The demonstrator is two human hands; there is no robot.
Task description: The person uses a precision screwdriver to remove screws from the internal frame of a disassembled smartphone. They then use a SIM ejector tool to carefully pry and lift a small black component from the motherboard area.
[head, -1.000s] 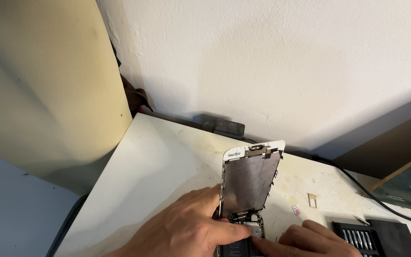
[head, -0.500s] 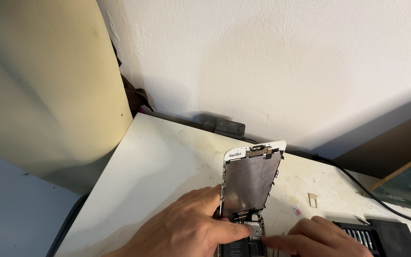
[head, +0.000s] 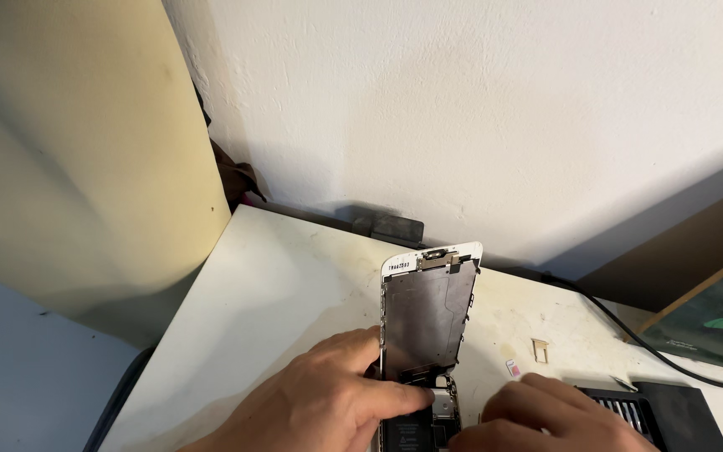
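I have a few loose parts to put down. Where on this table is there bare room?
The widest bare patch is the white table left of the raised phone screen, back to the wall. It is crowded right of the right hand: a small tray, a tool case and a cable. The left hand covers the front.

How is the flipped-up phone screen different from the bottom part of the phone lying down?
The screen panel stands up nearly upright, while the phone body lies flat on the white table. The screen panel shows a plain grey metal back with a white edge; the phone body is dark inside, full of small parts. The left hand touches both. They stay joined at the bottom edge.
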